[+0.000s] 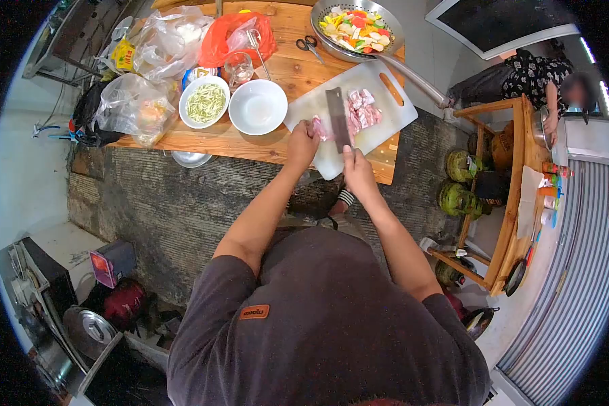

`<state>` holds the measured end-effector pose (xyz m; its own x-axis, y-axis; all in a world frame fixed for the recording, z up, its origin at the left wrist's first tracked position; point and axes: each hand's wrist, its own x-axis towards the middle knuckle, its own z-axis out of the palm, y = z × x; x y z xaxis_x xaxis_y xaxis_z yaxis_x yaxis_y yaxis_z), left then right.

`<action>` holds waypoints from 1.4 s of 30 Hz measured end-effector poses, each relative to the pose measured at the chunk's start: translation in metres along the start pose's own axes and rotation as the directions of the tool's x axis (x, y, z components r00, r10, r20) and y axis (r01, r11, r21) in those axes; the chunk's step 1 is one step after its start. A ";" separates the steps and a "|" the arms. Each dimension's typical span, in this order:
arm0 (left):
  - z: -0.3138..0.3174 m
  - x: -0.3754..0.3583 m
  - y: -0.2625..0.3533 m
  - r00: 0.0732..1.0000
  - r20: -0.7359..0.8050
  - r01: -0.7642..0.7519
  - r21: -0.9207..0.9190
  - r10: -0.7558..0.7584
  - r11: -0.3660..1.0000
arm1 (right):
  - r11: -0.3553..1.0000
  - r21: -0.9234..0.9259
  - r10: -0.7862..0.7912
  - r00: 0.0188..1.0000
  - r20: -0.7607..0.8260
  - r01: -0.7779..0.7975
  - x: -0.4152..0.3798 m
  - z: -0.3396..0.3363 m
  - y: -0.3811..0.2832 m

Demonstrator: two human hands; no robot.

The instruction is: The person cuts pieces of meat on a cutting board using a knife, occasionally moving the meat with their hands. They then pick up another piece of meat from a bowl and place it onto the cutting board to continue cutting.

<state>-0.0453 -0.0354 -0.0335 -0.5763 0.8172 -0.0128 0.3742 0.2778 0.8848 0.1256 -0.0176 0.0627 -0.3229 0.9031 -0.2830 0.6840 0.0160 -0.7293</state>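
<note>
My right hand (357, 169) is wrapped round the handle of a wide-bladed cleaver (336, 118), whose blade stands over the white cutting board (379, 139). My left hand (303, 143) is closed at the board's left side, its fingertips on a piece of raw meat (320, 128) left of the blade. Cut pieces of pink meat (363, 110) lie together to the right of the blade. Left of the board are an empty white bowl (258, 108) and a white bowl of green shreds (206, 102).
Behind the board are a strainer of sliced vegetables (355, 30) and black scissors (309, 47). Plastic bags (139, 105), a red bag (233, 34) and a glass (239, 70) are at the left. Another person (534, 81) is by a wooden shelf (504, 264).
</note>
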 end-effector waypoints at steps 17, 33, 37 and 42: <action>-0.013 0.026 0.005 0.939 0.344 -0.124 0.310 0.011 0.942 | 0.987 -0.162 -0.003 0.998 0.064 0.013 -0.020 0.021 0.029; -0.022 0.021 0.019 0.904 0.408 -0.325 0.453 0.131 0.830 | 0.981 -0.189 0.030 1.000 -0.006 -0.031 -0.035 0.014 0.025; -0.020 0.015 0.017 0.892 0.423 -0.359 0.451 0.159 0.817 | 0.979 -0.203 0.017 1.000 0.007 -0.015 -0.024 0.014 0.021; -0.020 0.002 0.016 0.927 0.350 -0.296 0.454 0.137 0.841 | 0.988 -0.152 0.021 1.000 0.013 -0.019 -0.021 0.006 0.035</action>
<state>-0.0552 -0.0394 -0.0105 -0.2287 0.9720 -0.0532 0.8148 0.2210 0.5360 0.1523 -0.0390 0.0396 -0.3170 0.8975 -0.3066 0.7814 0.0639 -0.6208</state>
